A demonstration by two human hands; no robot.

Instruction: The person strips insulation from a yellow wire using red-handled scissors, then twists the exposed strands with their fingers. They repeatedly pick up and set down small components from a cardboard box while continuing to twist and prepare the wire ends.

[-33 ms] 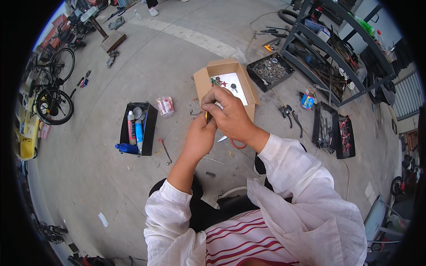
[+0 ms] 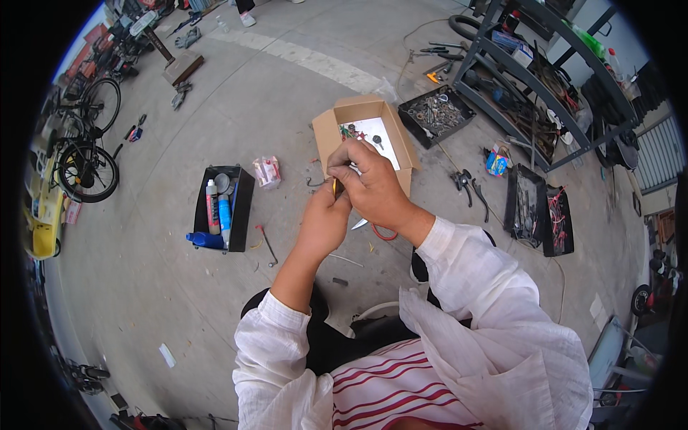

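Fingertips together, the bare left hand (image 2: 326, 221) and bare right hand (image 2: 375, 190) pinch a small, mostly hidden yellow piece (image 2: 335, 186) between them, seemingly so one steadies it against the other. Just beyond, at one o'clock, a brown cardboard box (image 2: 402, 136) stands open, probably for easy reach; farther, at two o'clock, a shallow black tray (image 2: 454, 130) keeps loose metal hardware (image 2: 438, 113) gathered.
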